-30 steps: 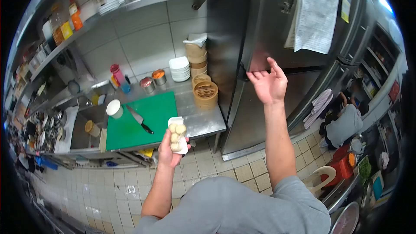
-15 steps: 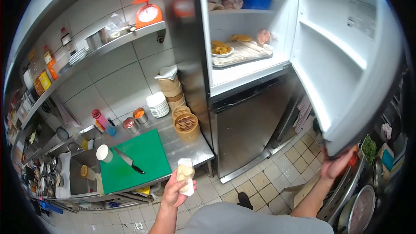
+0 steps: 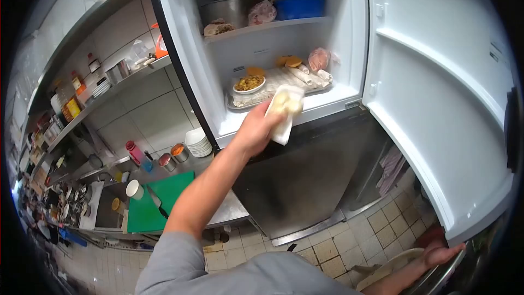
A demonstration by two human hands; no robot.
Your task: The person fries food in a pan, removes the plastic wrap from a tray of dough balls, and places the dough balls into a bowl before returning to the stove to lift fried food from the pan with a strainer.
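My left hand (image 3: 263, 128) is closed on a white paper wrapper (image 3: 282, 131) with pale yellow, rounded pieces (image 3: 288, 102) on it; I cannot make out what they are. It reaches up to the front of the open freezer compartment (image 3: 229, 125). Behind it in there lies a tray (image 3: 232, 108) with long white rolls (image 3: 300, 76) and a small white dish of yellow food (image 3: 249, 83). Low on the right, my right hand (image 3: 438, 254) is just under the bottom corner of the freezer door (image 3: 436, 125), fingers stretched out, with nothing visible in it.
The freezer's upper shelf (image 3: 262, 28) carries a blue container (image 3: 299, 8), a metal pot and bagged food. To the left, a counter holds a green cutting board (image 3: 180, 186) with a knife (image 3: 157, 201), a white cup (image 3: 135, 189) and stacked white plates (image 3: 197, 142).
My left hand has risen from beside the counter to the freezer opening, carrying the white paper wrapper. The door stands wider, and my right hand has moved down from its edge. My view has shifted closer.
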